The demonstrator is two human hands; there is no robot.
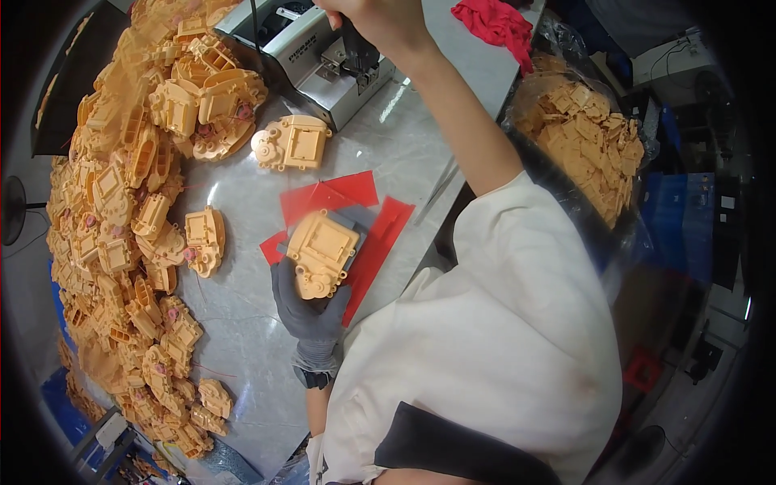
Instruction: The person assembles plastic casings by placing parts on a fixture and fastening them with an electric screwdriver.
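— What's the biggest thing in front of you?

— The grey bench [242,323]. All down its left edge runs a heap of orange plastic housings [121,210], piled thick from the far corner to the near one. Off its right edge a clear bag of more orange parts [590,137] stands apart, and a red cloth [495,23] lies at the far right corner.

— And the machine?

— A grey box-shaped machine [319,61] sits at the far edge. My right hand [376,20] is up there, bare, at its front; its fingers run out of view, so I cannot tell whether they grip anything.

— Where's the piece you're working on?

— In the middle of the bench, toward the near edge. My left hand [309,311], in a grey glove, has its fingers [283,283] wrapped around the near end of one orange housing [322,252], which rests over some red sheets [356,218]. Its long axis runs from my palm toward the far edge, leaning a little right, toward the machine. The left hand is the one on it; the right is well apart, at the machine.

— Anything loose nearby?

— Two single housings: one [293,144] just before the machine, a smaller one [204,240] left of my gloved hand.
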